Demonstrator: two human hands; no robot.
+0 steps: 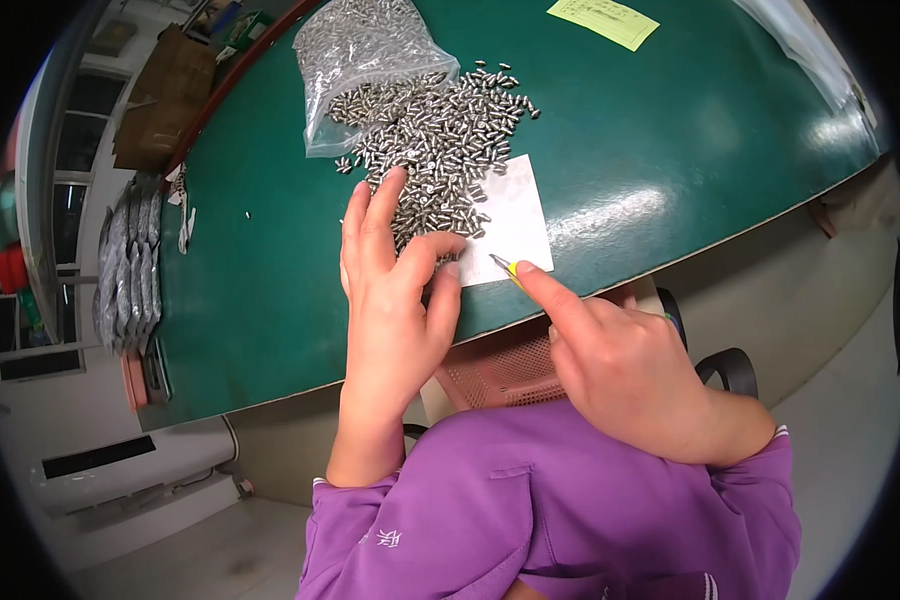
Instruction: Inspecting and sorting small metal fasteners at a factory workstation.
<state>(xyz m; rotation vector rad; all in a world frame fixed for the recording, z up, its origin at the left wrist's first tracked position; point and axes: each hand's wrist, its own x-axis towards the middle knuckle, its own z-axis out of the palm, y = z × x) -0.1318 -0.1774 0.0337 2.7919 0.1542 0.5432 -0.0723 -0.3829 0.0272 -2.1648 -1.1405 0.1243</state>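
Note:
A heap of small shiny metal parts with tapered ends lies on the green table, spilling from a clear plastic bag. At the near edge of the heap, my left hand pinches a small metal part between thumb and index finger, mostly hidden by the fingertips. Its other fingers stretch out over the heap's left side. In my right hand is a craft knife with a yellow handle, its thin pointed metal tip turned toward my left hand. My right index finger presses along the handle. Below the tip lies a white paper sheet, partly under the heap.
A yellow paper slip lies at the far side of the green table. Stacked grey plastic-wrapped packs are at the left. Clear plastic sheeting covers the far right. A pinkish woven chair seat sits below the near edge.

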